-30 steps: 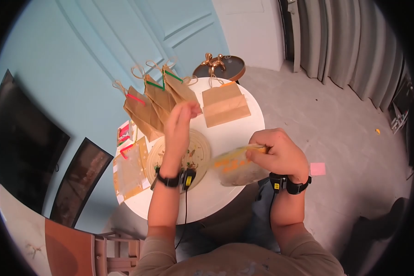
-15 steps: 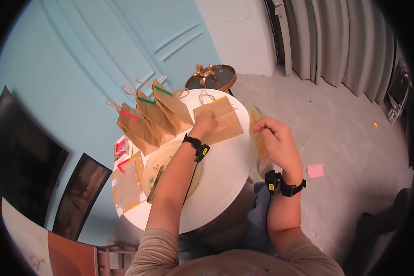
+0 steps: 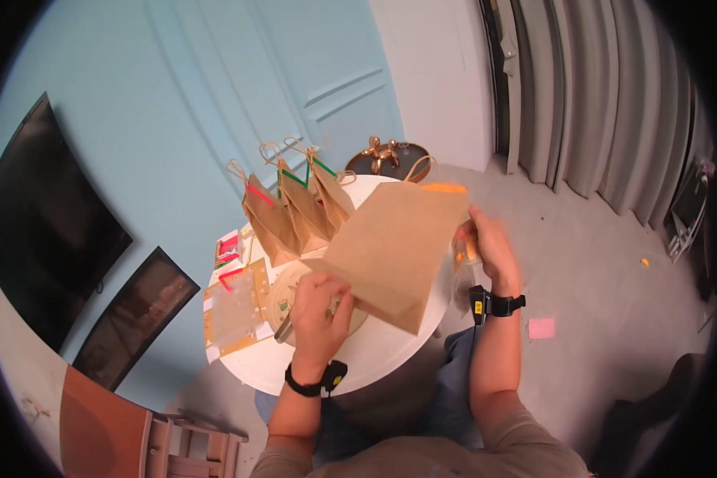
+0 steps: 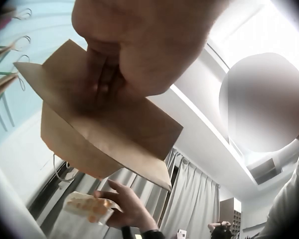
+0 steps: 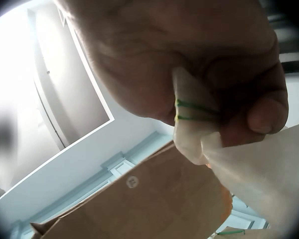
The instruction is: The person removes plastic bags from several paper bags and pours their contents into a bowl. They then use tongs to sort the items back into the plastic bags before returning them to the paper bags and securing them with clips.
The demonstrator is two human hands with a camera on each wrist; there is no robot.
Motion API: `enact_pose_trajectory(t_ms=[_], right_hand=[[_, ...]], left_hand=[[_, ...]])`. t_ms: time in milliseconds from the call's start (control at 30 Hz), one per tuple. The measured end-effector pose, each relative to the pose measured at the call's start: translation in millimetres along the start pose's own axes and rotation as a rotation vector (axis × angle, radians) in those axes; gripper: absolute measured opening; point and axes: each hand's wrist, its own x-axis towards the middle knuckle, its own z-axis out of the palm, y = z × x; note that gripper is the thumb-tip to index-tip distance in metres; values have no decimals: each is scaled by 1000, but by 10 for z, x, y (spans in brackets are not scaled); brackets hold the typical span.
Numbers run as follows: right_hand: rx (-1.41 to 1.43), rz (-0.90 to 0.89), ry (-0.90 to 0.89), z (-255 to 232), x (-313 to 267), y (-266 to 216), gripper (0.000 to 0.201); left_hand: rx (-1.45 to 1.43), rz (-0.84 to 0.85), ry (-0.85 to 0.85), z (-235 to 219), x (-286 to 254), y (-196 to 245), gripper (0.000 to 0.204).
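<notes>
In the head view my left hand (image 3: 319, 311) grips the bottom end of a brown kraft paper bag (image 3: 398, 247). This bag has an orange strip along its top edge and a twisted paper handle, and it is raised at a tilt above the table. The left wrist view shows the fingers pinching its folded base (image 4: 134, 124). At the far right my right hand (image 3: 492, 247) holds a clear plastic bag (image 5: 194, 134) with green lines near its top. Orange pieces (image 4: 89, 205) show inside it in the left wrist view. The paper bag's top corner comes close to the right hand.
Several kraft bags (image 3: 267, 219) with red or green strips stand at the back left of the white round table (image 3: 350, 373). A round woven tray (image 3: 281, 293) and a clear pouch (image 3: 235, 307) lie left. Behind is a dark side table (image 3: 406, 163) with a golden balloon dog (image 3: 380, 151).
My left hand has reached to the paper bag lying flat, taken hold of it and lifted it towards me. The right hand has carried the plastic bag right, past the table's edge.
</notes>
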Motion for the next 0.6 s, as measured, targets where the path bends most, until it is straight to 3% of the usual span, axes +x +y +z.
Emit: enact_pose_trajectory(t_ms=[67, 167, 367, 433, 500, 567, 600], right_hand=[[318, -14, -31, 248, 36, 70, 47], [378, 25, -137, 358, 22, -3, 48], [471, 31, -434, 439, 54, 67, 32], [280, -282, -460, 546, -221, -108, 26], [109, -310, -544, 689, -485, -445, 23], [-46, -49, -677, 806, -637, -713, 24], [-208, -59, -741, 895, -763, -863, 27]], left_hand=[[-27, -15, 52, -127, -170, 23, 23], [-70, -31, -36, -351, -326, -18, 25], [-216, -45, -66, -628, -582, -253, 25], [-264, -118, -251, -761, -628, -305, 21], [-202, -224, -497, -958, -664, -341, 22], [-31, -366, -805, -1197, -686, -304, 29], [-110, -443, -642, -1269, -666, -250, 32]])
